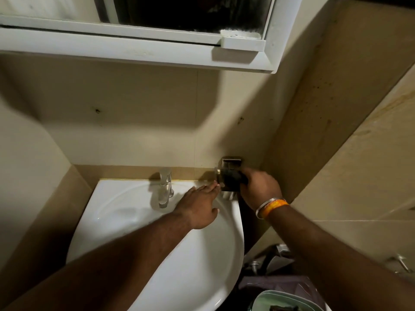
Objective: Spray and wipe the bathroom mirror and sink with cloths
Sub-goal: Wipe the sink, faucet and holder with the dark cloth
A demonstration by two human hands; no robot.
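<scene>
A white sink (134,221) fills the lower middle, with a chrome tap (165,187) at its back rim. My left hand (199,205) lies flat over the sink's back right rim, its straight fingertips touching a metal wall holder (231,163). My right hand (258,187) grips a dark cloth (233,179) bunched against that holder. The mirror (190,12) in its white frame hangs above; only its lower part shows, dark.
A beige tiled side wall (348,131) closes in on the right. Below the sink's right edge are metal taps (283,249), a wall handle (400,262) and a pale green bucket rim (276,297). A white curved fixture (27,164) stands at left.
</scene>
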